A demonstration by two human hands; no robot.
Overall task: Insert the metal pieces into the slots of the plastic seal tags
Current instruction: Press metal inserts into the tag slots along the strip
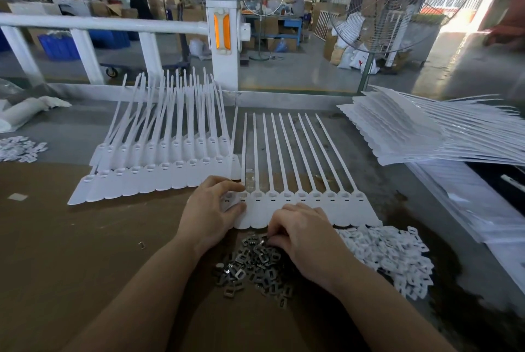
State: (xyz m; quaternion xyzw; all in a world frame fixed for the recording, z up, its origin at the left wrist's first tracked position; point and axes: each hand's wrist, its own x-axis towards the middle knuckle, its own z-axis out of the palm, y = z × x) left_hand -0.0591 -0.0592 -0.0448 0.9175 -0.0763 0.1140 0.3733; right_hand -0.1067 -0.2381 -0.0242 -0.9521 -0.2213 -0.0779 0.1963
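Note:
A joined row of white plastic seal tags (335, 204) lies flat in front of me, tails pointing away. My left hand (210, 209) holds the row's left end, thumb and fingers curled round the outermost tag. A heap of small grey metal pieces (252, 266) sits just below the row. My right hand (301, 232) rests on top of that heap with its fingertips curled down into the pieces; what they pinch is hidden.
Stacked rows of white tags (159, 172) lie to the left. A tall pile of tag sheets (412, 130) fills the right. Small white plastic caps (389, 252) are heaped at the right, more caps (20, 147) at far left. A white rail (102, 25) borders the table.

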